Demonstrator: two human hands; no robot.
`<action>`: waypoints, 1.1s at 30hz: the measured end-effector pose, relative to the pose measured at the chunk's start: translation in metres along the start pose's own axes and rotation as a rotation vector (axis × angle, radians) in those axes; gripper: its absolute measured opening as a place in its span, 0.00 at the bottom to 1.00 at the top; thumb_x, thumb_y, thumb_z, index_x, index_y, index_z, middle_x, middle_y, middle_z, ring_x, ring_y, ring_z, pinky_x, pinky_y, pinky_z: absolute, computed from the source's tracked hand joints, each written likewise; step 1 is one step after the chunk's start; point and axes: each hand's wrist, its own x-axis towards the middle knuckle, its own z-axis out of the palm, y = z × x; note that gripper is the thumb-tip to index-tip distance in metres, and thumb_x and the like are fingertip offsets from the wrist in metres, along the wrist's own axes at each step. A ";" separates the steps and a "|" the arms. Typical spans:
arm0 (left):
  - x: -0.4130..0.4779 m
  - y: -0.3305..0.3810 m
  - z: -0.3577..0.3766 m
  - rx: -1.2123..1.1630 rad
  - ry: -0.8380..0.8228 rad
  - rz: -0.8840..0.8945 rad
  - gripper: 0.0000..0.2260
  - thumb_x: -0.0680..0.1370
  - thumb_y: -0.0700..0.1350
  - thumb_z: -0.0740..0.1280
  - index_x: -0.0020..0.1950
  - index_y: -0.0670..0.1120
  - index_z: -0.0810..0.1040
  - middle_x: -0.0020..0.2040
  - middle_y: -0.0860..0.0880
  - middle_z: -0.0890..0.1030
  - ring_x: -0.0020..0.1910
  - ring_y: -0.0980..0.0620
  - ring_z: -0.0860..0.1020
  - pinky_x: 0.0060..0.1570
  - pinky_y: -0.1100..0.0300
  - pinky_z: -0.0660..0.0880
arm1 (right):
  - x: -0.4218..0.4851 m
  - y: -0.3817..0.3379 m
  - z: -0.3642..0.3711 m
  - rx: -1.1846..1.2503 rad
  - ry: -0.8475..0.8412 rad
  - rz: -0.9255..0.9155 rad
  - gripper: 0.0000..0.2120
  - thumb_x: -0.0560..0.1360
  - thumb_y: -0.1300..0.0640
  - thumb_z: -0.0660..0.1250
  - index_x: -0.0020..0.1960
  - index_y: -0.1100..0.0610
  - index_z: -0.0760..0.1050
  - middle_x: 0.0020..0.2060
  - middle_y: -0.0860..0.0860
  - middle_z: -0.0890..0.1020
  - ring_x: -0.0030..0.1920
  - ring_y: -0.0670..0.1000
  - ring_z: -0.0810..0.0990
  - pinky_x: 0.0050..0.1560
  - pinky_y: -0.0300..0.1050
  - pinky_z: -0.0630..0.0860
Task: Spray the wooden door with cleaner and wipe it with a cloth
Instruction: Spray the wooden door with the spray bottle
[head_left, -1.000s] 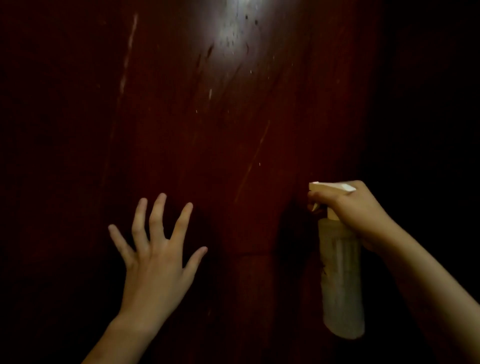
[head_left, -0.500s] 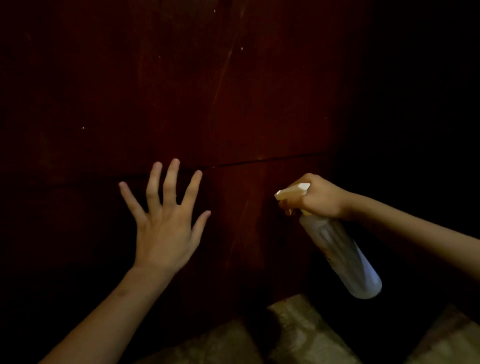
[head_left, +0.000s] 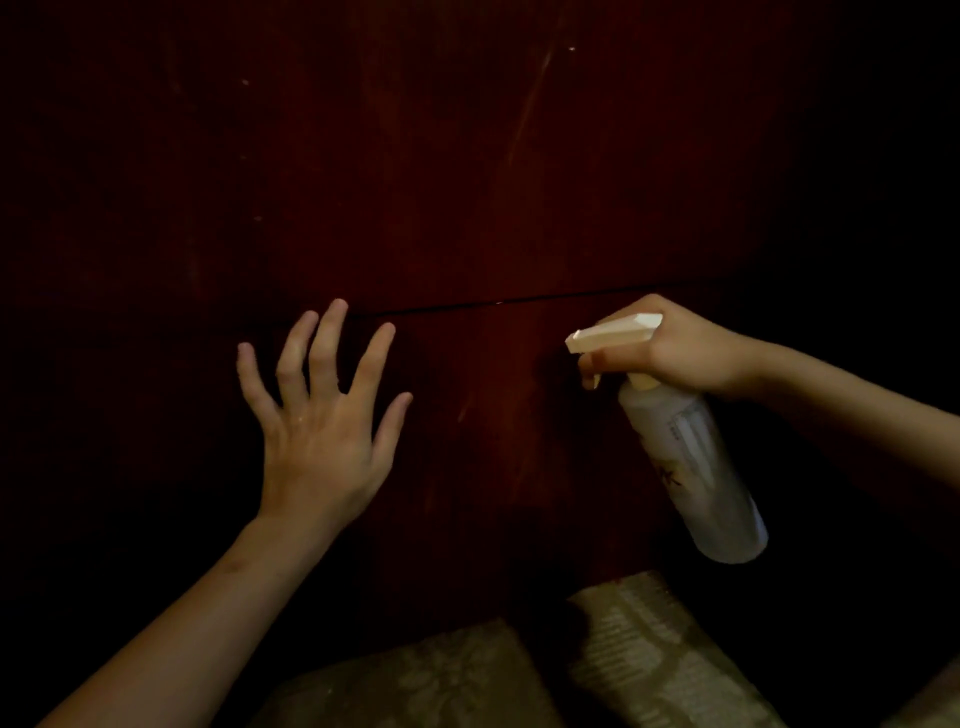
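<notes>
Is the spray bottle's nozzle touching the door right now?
Apart. The head view shows the nozzle of the spray bottle in the right hand, tip ringed by bare wooden door.

Patterned floor covering (head_left: 649, 660) occupies the bottom centre and bottom right of the view. Colour: pale beige, with a faint woven or floral figure, indistinct in the low light. A dark band crosses it diagonally, dividing it into a left portion and a right portion; whether this band is a shadow or a gap cannot be determined. The surroundings to the far left and far right are in darkness, with no detail discernible.
</notes>
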 end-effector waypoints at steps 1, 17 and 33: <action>-0.004 -0.011 -0.004 0.017 0.003 -0.006 0.27 0.83 0.58 0.60 0.81 0.51 0.65 0.82 0.41 0.57 0.82 0.38 0.56 0.77 0.27 0.47 | 0.004 -0.010 0.004 0.012 -0.001 -0.025 0.09 0.78 0.58 0.72 0.41 0.62 0.85 0.41 0.55 0.87 0.47 0.57 0.86 0.57 0.56 0.78; -0.071 -0.146 -0.034 0.087 -0.214 -0.151 0.32 0.82 0.60 0.61 0.84 0.53 0.55 0.84 0.41 0.48 0.84 0.38 0.47 0.78 0.28 0.50 | 0.050 -0.114 0.131 0.064 -0.025 -0.095 0.12 0.75 0.50 0.75 0.38 0.56 0.85 0.36 0.49 0.87 0.37 0.45 0.84 0.43 0.40 0.77; -0.083 -0.132 -0.077 -0.192 -0.379 -0.163 0.31 0.82 0.65 0.55 0.83 0.55 0.56 0.83 0.49 0.54 0.83 0.48 0.50 0.81 0.37 0.46 | 0.056 -0.125 0.162 0.253 -0.081 -0.158 0.13 0.77 0.53 0.74 0.46 0.64 0.85 0.43 0.57 0.88 0.48 0.57 0.87 0.61 0.57 0.79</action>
